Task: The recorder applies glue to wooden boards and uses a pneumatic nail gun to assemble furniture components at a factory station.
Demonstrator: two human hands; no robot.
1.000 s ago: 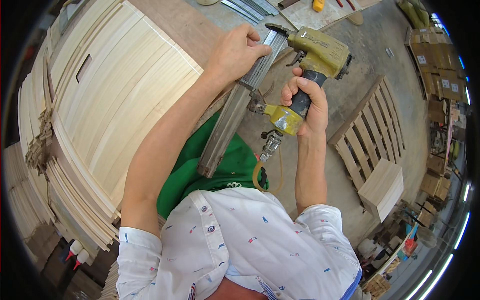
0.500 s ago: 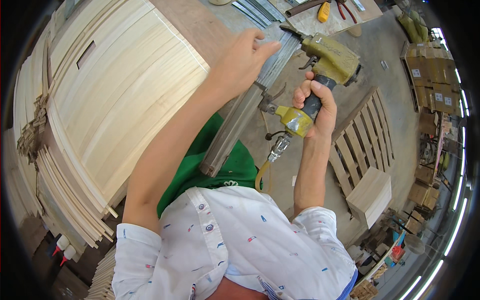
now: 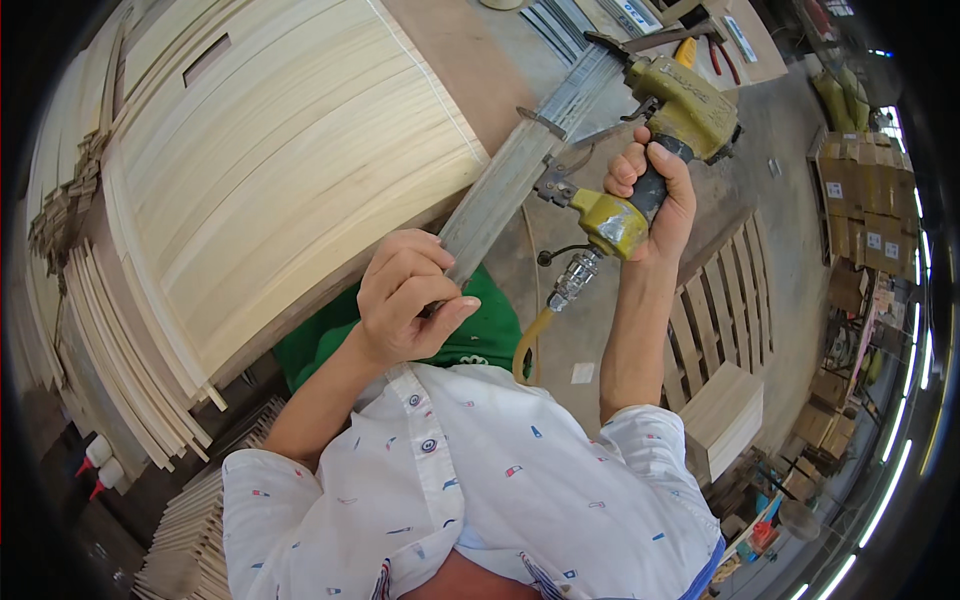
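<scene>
My right hand [image 3: 655,195] is wrapped around the black grip of a worn yellow-green pneumatic nail gun [image 3: 685,105]. The gun's body and nose stand above the fist, its nose toward the upper left. A long grey metal magazine [image 3: 510,185] slants down from the nose to my left hand [image 3: 408,295]. That hand's fingers are curled closed at the magazine's near end, partly hiding it. Below the grip, a metal coupling [image 3: 575,280] joins a yellow air hose [image 3: 530,345]. A green apron [image 3: 490,315] lies behind the magazine's lower end.
A large pale wooden panel [image 3: 300,170] fills the left, with thin wood strips [image 3: 130,370] beside it. Metal nail strips [image 3: 555,28] and red-handled pliers [image 3: 722,62] lie at the far side. A slatted pallet [image 3: 725,300], a wooden block [image 3: 722,415] and cardboard boxes [image 3: 870,200] are at right.
My left hand has moved from near the gun's nose down to the magazine's near end and curled there. The magazine's sliding part appears drawn differently. My right hand keeps its grip.
</scene>
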